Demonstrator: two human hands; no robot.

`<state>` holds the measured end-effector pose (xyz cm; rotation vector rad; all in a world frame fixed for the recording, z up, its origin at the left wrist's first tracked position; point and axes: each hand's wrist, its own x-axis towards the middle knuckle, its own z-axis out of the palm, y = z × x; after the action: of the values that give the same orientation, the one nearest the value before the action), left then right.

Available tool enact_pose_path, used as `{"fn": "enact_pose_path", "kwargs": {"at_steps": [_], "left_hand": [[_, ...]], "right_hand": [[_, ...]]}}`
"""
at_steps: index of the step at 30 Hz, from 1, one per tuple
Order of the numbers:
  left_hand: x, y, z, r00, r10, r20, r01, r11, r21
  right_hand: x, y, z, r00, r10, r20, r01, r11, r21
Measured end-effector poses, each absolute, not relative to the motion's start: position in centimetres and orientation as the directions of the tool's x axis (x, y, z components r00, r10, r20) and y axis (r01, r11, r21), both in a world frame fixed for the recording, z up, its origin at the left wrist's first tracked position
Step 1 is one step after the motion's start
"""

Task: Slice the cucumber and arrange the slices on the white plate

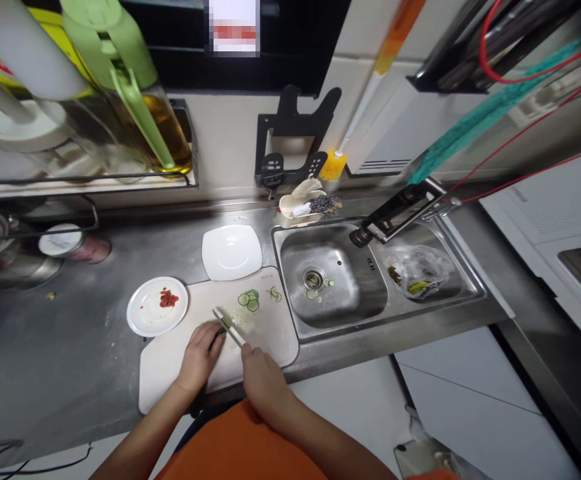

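Note:
My left hand (201, 353) is closed over a dark green piece of cucumber (220, 331), most of it hidden under the fingers. In my right hand (263, 377) is the handle of a kitchen knife (230, 327); its blade lies across the cucumber's end, close to the left fingertips. Both hands are over a pale cutting board (270, 337). Beyond the blade, several round cucumber slices (248, 300) sit in a small cluster, with thin green strips (273, 294) to their right.
A white plate (143, 308) holding chopped red bits touches the board's left side. Behind it stands a square white plate (231, 252). The steel sink (343, 287), with cucumber slices near its drain, adjoins the right edge. A black faucet (390, 212) overhangs it; a plastic bag (420, 270) lies beyond.

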<state>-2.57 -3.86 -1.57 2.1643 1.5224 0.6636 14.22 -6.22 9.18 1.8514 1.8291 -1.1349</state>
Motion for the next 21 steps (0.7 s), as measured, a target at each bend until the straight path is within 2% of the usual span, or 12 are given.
{"fn": "enact_pose_path", "kwargs": {"at_steps": [21], "left_hand": [[-2.7,-3.8,-2.0,0.304,0.938,0.166,0.731,-0.342,0.591]], "right_hand": [[12.6,-4.7,5.5,-0.127,0.745,-0.655,0.911,-0.174,-0.373]]}}
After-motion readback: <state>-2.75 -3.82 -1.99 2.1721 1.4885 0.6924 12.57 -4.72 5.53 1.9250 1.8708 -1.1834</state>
